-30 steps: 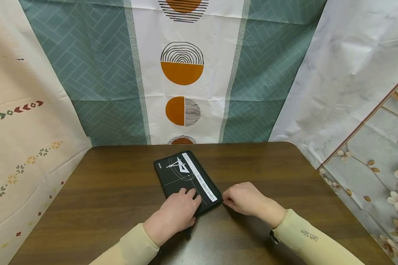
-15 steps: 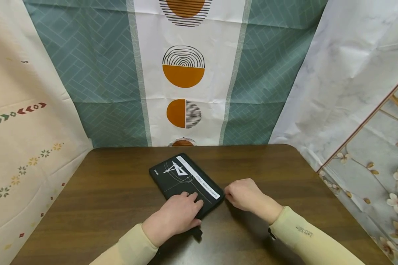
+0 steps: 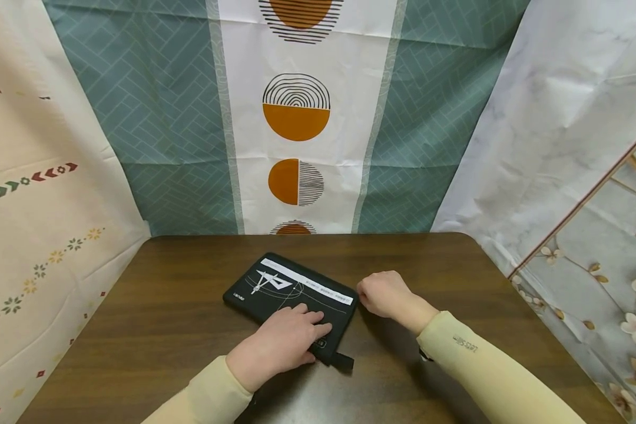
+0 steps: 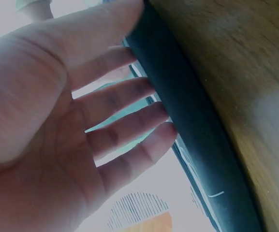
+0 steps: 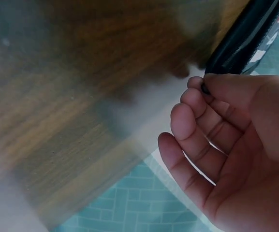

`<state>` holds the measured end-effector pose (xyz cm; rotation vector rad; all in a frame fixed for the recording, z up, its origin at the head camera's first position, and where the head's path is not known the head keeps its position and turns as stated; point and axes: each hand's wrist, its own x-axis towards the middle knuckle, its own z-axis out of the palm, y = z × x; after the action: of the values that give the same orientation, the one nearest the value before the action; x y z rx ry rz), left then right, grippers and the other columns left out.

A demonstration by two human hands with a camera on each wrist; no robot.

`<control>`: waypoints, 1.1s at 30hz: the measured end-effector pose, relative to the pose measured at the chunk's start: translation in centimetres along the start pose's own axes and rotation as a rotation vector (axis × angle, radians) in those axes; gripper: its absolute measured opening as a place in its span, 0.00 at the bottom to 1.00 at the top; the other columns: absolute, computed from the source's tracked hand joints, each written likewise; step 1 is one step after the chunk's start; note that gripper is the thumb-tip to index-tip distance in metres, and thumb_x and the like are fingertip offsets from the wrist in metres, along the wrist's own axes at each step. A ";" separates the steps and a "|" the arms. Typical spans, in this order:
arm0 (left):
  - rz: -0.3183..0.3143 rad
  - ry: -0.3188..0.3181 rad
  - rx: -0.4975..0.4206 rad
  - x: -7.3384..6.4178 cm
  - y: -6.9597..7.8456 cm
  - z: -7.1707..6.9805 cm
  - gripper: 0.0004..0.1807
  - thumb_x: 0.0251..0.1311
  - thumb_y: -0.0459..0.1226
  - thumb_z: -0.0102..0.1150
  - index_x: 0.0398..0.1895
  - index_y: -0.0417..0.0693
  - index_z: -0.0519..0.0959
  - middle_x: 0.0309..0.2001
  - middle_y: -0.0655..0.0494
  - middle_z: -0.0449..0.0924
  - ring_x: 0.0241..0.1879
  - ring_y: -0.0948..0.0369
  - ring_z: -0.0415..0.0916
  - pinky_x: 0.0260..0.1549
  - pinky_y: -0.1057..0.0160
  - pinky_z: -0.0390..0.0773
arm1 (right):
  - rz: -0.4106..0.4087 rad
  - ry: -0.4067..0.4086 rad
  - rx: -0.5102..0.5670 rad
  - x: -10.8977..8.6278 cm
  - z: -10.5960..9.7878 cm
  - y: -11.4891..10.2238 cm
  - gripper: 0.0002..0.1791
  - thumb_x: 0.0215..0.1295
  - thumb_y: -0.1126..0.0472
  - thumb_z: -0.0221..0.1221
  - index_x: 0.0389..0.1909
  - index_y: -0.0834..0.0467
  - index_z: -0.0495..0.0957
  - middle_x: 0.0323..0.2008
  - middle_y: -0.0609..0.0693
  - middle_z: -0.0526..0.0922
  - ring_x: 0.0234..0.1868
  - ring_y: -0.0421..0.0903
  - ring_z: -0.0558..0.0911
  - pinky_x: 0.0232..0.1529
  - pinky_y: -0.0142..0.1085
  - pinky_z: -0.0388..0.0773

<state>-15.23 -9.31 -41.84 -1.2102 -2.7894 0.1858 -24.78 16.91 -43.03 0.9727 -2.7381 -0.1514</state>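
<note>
A flat black zippered case (image 3: 297,290) lies on the table, printed with a white compass, a set square and a white strip. My left hand (image 3: 278,341) rests on its near part. In the left wrist view its fingers (image 4: 129,130) are fairly straight, tips on the case's top, with the thumb at the edge. At the case's right corner, my right hand (image 3: 386,294) pinches a small black zipper pull (image 5: 205,89) between thumb and forefinger. A short black strap (image 3: 342,362) sticks out at the near right end. What the case holds is hidden.
The brown wooden table (image 3: 180,330) reaches back to a patterned curtain (image 3: 185,129). Printed cloths hang on the left (image 3: 47,247) and right (image 3: 577,224). The table's far edge lies just beyond the case.
The case has turned anticlockwise under my left hand, its far end swinging left and its strap coming out to the right. My right hand has moved slightly away from me along with the corner.
</note>
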 end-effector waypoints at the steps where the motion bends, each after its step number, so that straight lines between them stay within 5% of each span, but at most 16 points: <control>1: 0.005 0.008 0.005 0.0 0.0 0.1 0.33 0.59 0.50 0.85 0.68 0.61 0.87 0.66 0.56 0.86 0.58 0.53 0.80 0.50 0.54 0.85 | 0.001 -0.001 -0.003 0.3 0.1 0.1 0.16 0.65 0.63 0.73 0.20 0.48 0.81 0.20 0.46 0.83 0.24 0.47 0.83 0.25 0.47 0.80; 14: 0.030 0.095 0.019 0.2 -0.3 1.1 0.31 0.59 0.45 0.85 0.67 0.63 0.87 0.62 0.55 0.87 0.60 0.52 0.84 0.54 0.56 0.87 | 0.109 -0.030 0.040 3.6 1.1 -0.5 0.10 0.69 0.62 0.71 0.26 0.52 0.87 0.25 0.50 0.87 0.27 0.52 0.86 0.29 0.51 0.84; 20: 0.009 0.108 0.043 0.5 0.0 1.2 0.31 0.57 0.45 0.86 0.65 0.64 0.87 0.62 0.55 0.88 0.56 0.54 0.87 0.46 0.55 0.89 | 0.188 -0.082 0.052 4.7 1.3 -0.9 0.07 0.72 0.60 0.70 0.32 0.52 0.90 0.29 0.50 0.90 0.31 0.53 0.87 0.34 0.51 0.86; 33: 0.000 0.127 0.108 1.0 0.0 1.6 0.26 0.60 0.51 0.83 0.62 0.68 0.89 0.58 0.57 0.90 0.49 0.56 0.89 0.40 0.57 0.89 | 0.143 -0.098 0.091 4.8 1.3 -0.8 0.07 0.74 0.61 0.69 0.33 0.53 0.90 0.30 0.50 0.89 0.30 0.51 0.85 0.36 0.50 0.85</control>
<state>-16.17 -8.67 -43.43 -1.1545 -2.6345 0.2471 -28.26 13.27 -43.53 0.8078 -2.9155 -0.0516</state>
